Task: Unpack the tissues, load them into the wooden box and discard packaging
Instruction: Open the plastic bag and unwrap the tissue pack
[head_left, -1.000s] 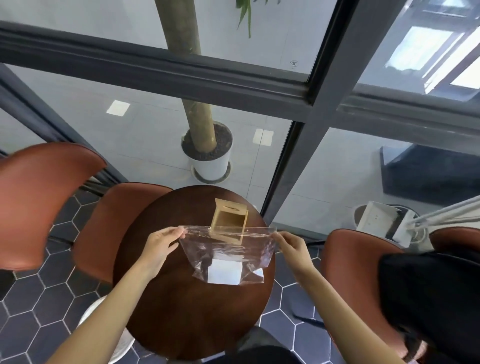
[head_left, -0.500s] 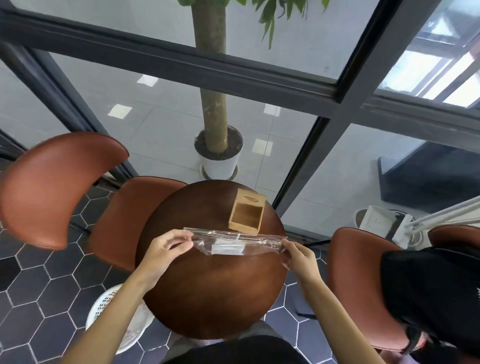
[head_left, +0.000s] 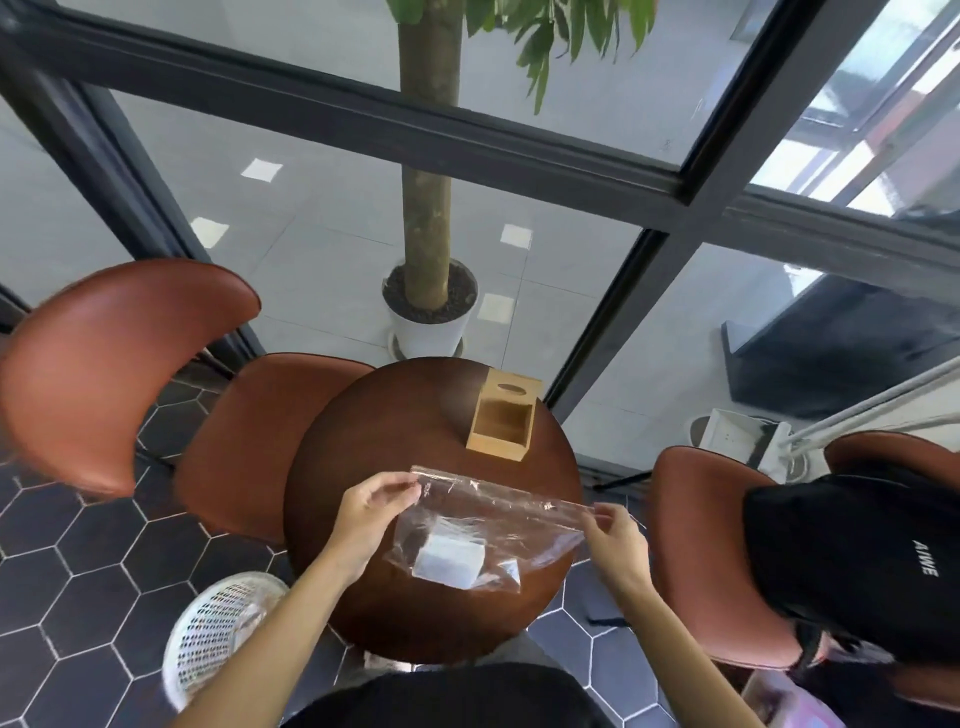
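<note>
1. Right, head view, only cam. Both hands hold a clear plastic bag (head_left: 483, 525) up over the round table (head_left: 363, 441), stretched by its top edge.
2. Left hand (head_left: 371, 512) pinches the bag's upper-left corner, thumb and fingers closed on the film. Right hand (head_left: 613, 535) pinches the upper-right corner the same way. Neither has anything else in it.
3. Tissue pack (head_left: 451, 560), white, sits low inside the bag, hanging below and between the two hands, a bit nearer the left hand. Bag's long axis runs left to right along the held edge, slightly tilted w/ the right end lower.
4. Wooden box (head_left: 503, 420) stands on the table's far side, open part facing up, well apart from the bag and beyond it. It lies ahead of both hands; the right looks slightly nearer.
5. White mesh bin (head_left: 218, 631) on the floor, lower left, beside the left forearm, so probably the left hand's job for the packaging.
6. Judgement: bag looks not yet opened; cannot tell if the seal has parted at all. Next needs the top edge pulled apart, then one hand reaching down into the bag for the pack.
7. Other stuff: brown chairs (head_left: 270, 431) either side, potted tree (head_left: 428, 306) beyond the glass.
</note>
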